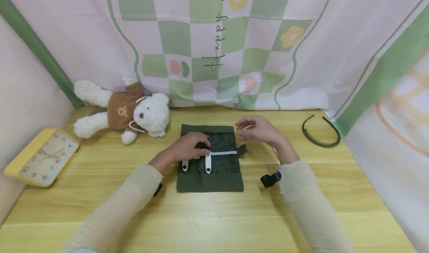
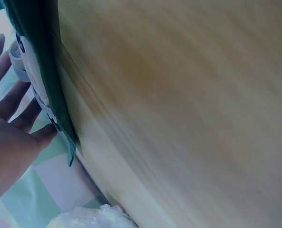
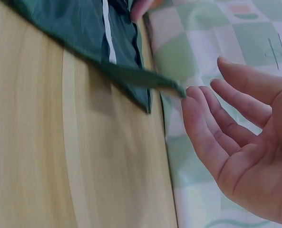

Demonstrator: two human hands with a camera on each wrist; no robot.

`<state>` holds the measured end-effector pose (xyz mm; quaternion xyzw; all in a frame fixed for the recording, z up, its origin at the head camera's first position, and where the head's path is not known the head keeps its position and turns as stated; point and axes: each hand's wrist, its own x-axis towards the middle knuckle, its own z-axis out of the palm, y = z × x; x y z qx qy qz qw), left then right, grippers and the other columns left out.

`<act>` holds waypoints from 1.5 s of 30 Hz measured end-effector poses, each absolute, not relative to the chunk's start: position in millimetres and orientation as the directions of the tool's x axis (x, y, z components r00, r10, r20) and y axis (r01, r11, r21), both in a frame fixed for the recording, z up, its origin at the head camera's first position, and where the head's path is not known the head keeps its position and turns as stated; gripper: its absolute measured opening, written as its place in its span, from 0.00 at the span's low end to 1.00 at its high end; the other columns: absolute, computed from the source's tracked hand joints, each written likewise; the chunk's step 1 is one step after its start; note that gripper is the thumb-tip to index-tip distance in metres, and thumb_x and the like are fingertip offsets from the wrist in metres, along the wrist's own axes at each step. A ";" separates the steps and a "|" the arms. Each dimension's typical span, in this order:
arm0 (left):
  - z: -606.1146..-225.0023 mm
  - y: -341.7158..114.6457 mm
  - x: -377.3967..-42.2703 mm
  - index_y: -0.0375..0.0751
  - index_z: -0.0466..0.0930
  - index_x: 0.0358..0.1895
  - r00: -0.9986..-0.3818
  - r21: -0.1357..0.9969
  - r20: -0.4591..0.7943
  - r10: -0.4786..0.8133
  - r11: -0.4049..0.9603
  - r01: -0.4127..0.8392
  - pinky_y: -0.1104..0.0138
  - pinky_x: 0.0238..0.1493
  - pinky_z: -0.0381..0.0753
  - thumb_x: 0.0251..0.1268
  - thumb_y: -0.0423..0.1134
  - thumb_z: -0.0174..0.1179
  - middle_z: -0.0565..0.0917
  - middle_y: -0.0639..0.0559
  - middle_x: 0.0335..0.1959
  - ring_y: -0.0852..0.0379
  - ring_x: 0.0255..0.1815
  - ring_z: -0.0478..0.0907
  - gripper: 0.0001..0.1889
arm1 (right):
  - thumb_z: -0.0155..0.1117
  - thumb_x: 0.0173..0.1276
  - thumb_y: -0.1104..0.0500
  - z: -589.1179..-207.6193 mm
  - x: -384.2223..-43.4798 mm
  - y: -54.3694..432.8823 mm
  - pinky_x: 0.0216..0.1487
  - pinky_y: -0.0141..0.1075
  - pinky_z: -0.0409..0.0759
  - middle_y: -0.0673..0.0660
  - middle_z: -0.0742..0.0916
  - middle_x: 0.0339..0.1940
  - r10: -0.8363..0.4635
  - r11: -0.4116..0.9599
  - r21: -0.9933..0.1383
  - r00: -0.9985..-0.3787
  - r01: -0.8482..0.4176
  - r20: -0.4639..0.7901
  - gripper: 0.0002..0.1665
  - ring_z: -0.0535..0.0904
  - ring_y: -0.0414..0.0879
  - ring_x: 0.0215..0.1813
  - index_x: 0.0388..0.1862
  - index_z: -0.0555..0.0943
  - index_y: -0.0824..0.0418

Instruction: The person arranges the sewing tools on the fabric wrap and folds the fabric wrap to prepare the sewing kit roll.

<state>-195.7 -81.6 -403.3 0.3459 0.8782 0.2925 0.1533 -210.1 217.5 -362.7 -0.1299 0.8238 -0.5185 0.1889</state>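
A dark green fabric pouch (image 1: pixel 209 182) lies unfolded on the table, a thin white elastic strap (image 1: pixel 223 153) running across it. On its left half lie two white handles (image 1: pixel 208 163), each with a black dot at its lower end; their upper parts are hidden under my left hand (image 1: pixel 191 146). That hand rests over the pouch with loosely bent, spread fingers, fingertips right at the handles and the strap's end. My right hand (image 1: pixel 258 130) hovers beside the pouch's upper right edge, fingers relaxed and holding nothing. Near its fingertips, a small snap tab (image 1: pixel 242 149) sticks out from the pouch.
A white plush dog (image 1: pixel 151 113) in a brown top lies at the back left. In front of it stands a yellow clock (image 1: pixel 43 156). At the back right is a black toothed headband (image 1: pixel 321 143). A green-and-white checked curtain (image 1: pixel 207 33) hangs behind the table.
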 end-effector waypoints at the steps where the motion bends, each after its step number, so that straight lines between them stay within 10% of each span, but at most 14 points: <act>1: -403.5 -81.6 -195.6 0.41 0.84 0.57 -0.712 0.616 -0.073 0.698 0.593 0.518 0.49 0.73 0.63 0.75 0.44 0.62 0.70 0.39 0.73 0.41 0.76 0.62 0.15 | 0.66 0.73 0.62 -363.0 -209.5 220.6 0.52 0.50 0.84 0.67 0.81 0.55 -0.410 0.428 -0.904 -0.895 -0.018 -0.176 0.25 0.82 0.65 0.55 0.64 0.75 0.73; 10: -406.5 -79.7 -197.5 0.43 0.81 0.64 -0.684 0.594 -0.112 0.721 0.600 0.536 0.41 0.77 0.45 0.76 0.48 0.60 0.65 0.41 0.76 0.43 0.80 0.55 0.21 | 0.66 0.74 0.59 -362.4 -204.2 249.8 0.55 0.51 0.83 0.72 0.77 0.62 -0.384 0.437 -0.899 -0.903 0.004 -0.191 0.30 0.81 0.67 0.57 0.68 0.71 0.74; 45: -406.2 -65.5 -197.3 0.47 0.87 0.58 -0.671 0.547 -0.141 0.728 0.622 0.560 0.43 0.77 0.48 0.74 0.47 0.62 0.64 0.41 0.77 0.40 0.80 0.54 0.16 | 0.69 0.71 0.61 -379.4 -188.4 329.5 0.47 0.42 0.85 0.69 0.80 0.58 -0.275 0.549 -0.827 -0.910 0.116 -0.310 0.29 0.83 0.53 0.46 0.67 0.74 0.71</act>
